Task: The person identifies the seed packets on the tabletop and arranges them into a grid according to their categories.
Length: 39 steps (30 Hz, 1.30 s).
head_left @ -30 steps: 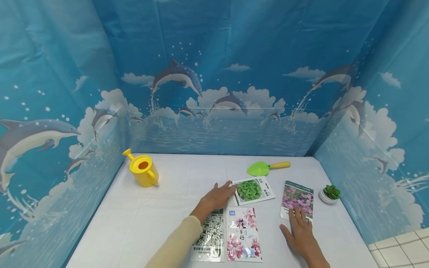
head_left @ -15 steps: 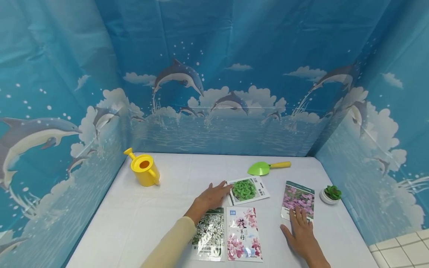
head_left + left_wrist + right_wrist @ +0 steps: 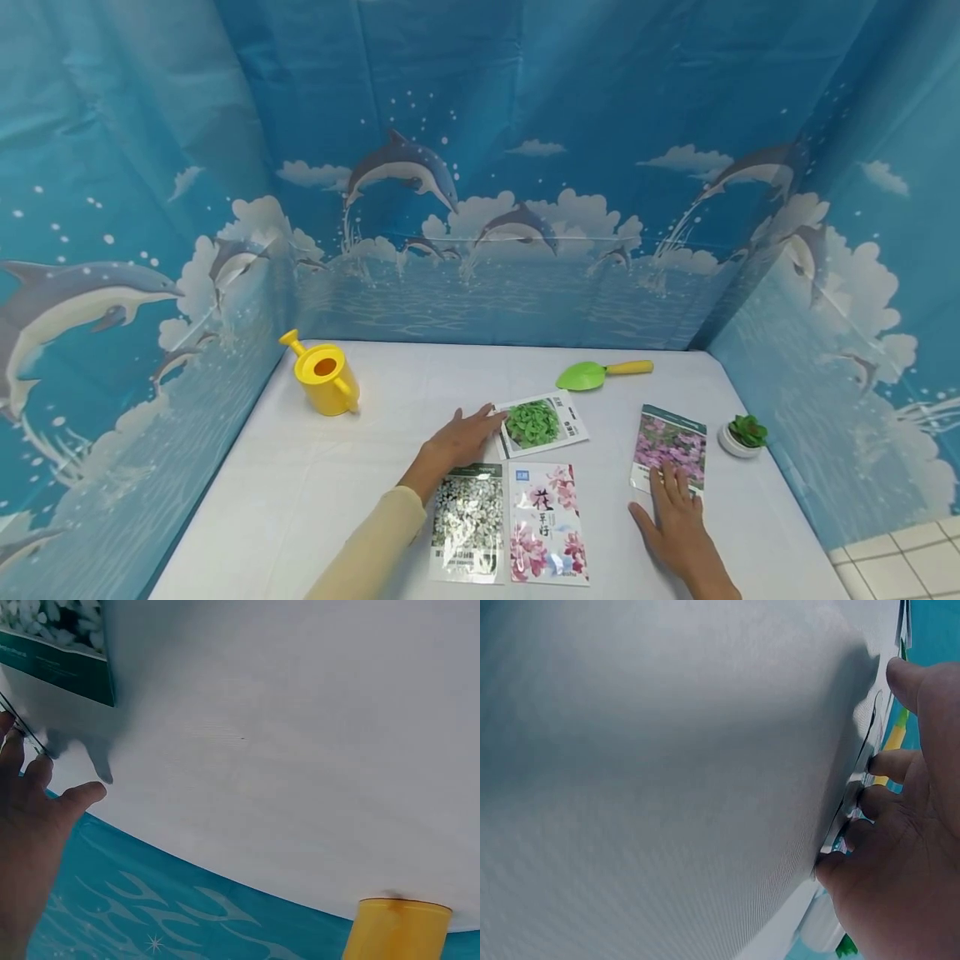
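The left hand (image 3: pixel 458 440) rests its extended fingers on the left edge of a packet with green leaves (image 3: pixel 534 423), which lies tilted on the table. In the left wrist view the left hand (image 3: pixel 36 817) has its thumb spread away. Fingertips of the right hand (image 3: pixel 677 527) lie on the lower part of a purple-flower packet (image 3: pixel 670 446); the right wrist view shows that hand (image 3: pixel 907 802) with fingers extended at the packet's edge. Between the hands, a white-flower packet (image 3: pixel 468 525) and a pink-blossom packet (image 3: pixel 546 525) lie side by side, untouched.
A yellow watering can (image 3: pixel 327 380) stands at the back left of the white table (image 3: pixel 315 500). Behind the packets lies a green trowel (image 3: pixel 582 376) with a yellow handle. To the right is a small potted plant (image 3: pixel 742 436). Blue dolphin curtains surround the table's back and sides.
The left hand has moved left, and the green-leaf packet has slid left along with it. More of the white-flower packet is uncovered. The right hand stays on the purple-flower packet.
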{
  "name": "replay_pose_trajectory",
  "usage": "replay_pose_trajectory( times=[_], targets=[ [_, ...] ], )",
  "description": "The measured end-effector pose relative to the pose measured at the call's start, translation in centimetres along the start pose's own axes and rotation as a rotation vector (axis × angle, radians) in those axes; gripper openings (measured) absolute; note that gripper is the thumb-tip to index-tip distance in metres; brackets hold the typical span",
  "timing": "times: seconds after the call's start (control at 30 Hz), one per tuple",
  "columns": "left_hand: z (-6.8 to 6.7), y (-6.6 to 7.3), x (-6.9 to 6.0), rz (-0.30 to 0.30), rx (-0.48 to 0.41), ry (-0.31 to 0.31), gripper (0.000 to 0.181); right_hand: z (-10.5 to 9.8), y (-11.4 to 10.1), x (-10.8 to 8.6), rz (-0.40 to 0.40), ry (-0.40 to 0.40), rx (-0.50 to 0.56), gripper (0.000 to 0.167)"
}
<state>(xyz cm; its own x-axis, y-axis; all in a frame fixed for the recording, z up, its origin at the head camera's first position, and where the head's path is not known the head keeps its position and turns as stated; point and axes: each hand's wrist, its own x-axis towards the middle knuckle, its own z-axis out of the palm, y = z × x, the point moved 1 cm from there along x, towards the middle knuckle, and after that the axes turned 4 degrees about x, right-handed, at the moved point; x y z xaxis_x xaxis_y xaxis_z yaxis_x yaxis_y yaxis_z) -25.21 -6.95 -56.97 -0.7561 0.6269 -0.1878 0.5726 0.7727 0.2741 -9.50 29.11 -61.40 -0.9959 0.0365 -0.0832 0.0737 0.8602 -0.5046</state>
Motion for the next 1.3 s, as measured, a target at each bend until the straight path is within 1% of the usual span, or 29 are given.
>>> replay_pose_trajectory(
  times=[0.17, 0.3, 0.47, 0.6, 0.8, 0.97, 1.07, 1.17, 1.3],
  targets=[
    [-0.1, -0.5, -0.4, -0.008, 0.0, 0.007, 0.055, -0.1, 0.1, 0.1, 0.004, -0.012, 0.004, 0.09],
    [0.1, -1.1, -0.6, -0.015, 0.006, 0.011, 0.053, -0.1, 0.1, 0.1, 0.009, -0.016, 0.015, 0.091],
    [0.2, -2.0, -1.2, -0.035, -0.025, 0.023, 0.053, 0.0, 0.0, 0.2, 0.014, -0.019, 0.02, 0.093],
    [0.3, -2.7, -1.7, -0.059, -0.048, 0.033, 0.053, 0.0, -0.1, 0.3, 0.024, -0.031, 0.009, 0.091],
    [0.3, -3.4, -2.6, -0.073, -0.068, 0.053, 0.052, -0.2, -0.2, 0.2, 0.018, -0.023, -0.011, 0.091],
    [0.2, -3.5, -3.2, -0.066, -0.061, 0.071, 0.047, -0.2, -0.2, 0.3, 0.024, -0.032, 0.012, 0.091],
    [0.3, -3.4, -3.4, -0.073, -0.071, 0.082, 0.044, -0.1, 0.0, 0.4, 0.017, -0.03, 0.014, 0.09],
    [0.5, -3.2, -3.6, -0.1, -0.071, 0.09, 0.043, -0.1, 0.1, 0.5, 0.003, -0.022, 0.017, 0.09],
    [0.8, -2.7, -3.7, -0.143, -0.065, 0.09, 0.046, -0.2, 0.2, 0.6, 0.0, -0.026, 0.023, 0.09]
  ],
)
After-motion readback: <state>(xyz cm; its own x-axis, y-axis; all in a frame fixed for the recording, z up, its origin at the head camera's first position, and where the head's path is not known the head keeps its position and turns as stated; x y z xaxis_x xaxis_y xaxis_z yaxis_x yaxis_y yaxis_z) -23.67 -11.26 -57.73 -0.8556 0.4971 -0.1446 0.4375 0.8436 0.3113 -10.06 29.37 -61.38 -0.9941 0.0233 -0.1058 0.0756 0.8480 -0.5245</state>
